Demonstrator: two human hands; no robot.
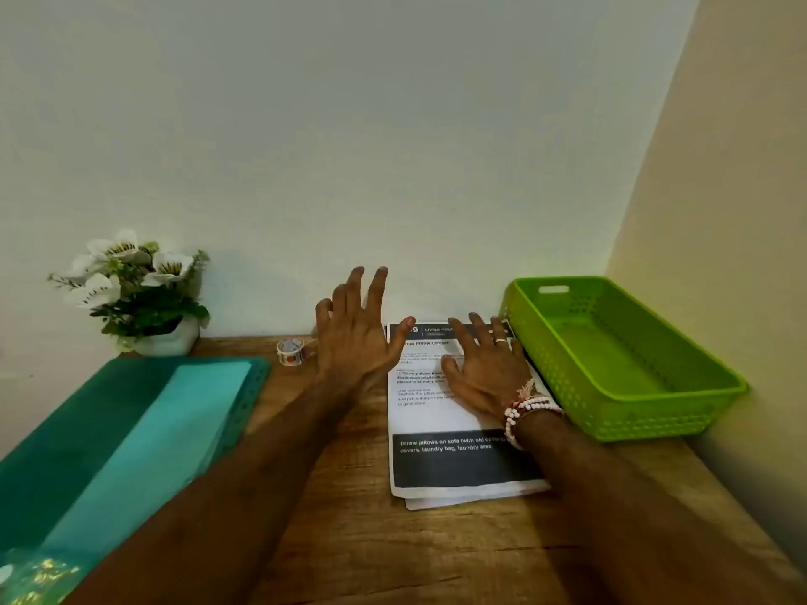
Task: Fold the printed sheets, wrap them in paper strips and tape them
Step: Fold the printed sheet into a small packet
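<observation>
Your stack of printed sheets [454, 456] lies on the right half of the wooden table [340, 539]. Its far edge is up against the wall and its right edge runs just beside the long wall of the green basket [629, 412]. At the near edge a lower sheet pokes out a little from under the top one. Your right hand [489, 373] lies flat on the top sheet with the fingers straight and spread, gripping nothing; a ring [501, 341] sits on one finger and a bead bracelet [524, 412] on the wrist. Your left hand [353, 338] hovers to the left of the stack, fingers fanned wide and holding nothing, its thumb tip over the sheet's top left corner. A small roll of patterned tape [291, 351] stands near the wall just left of that hand. Further left a teal plastic folder [87, 430] with a punched edge lies at an angle, and a band of wood grain shows between it and the sheets, crossed by your left forearm. A white pot of white flowers [139, 299] stands in the far left corner against the wall. The basket is perforated plastic with a handle slot in its far end, tucked into the corner where the pale back wall meets the cream side wall. The top sheet is white with black text and dark bands at top and bottom.
</observation>
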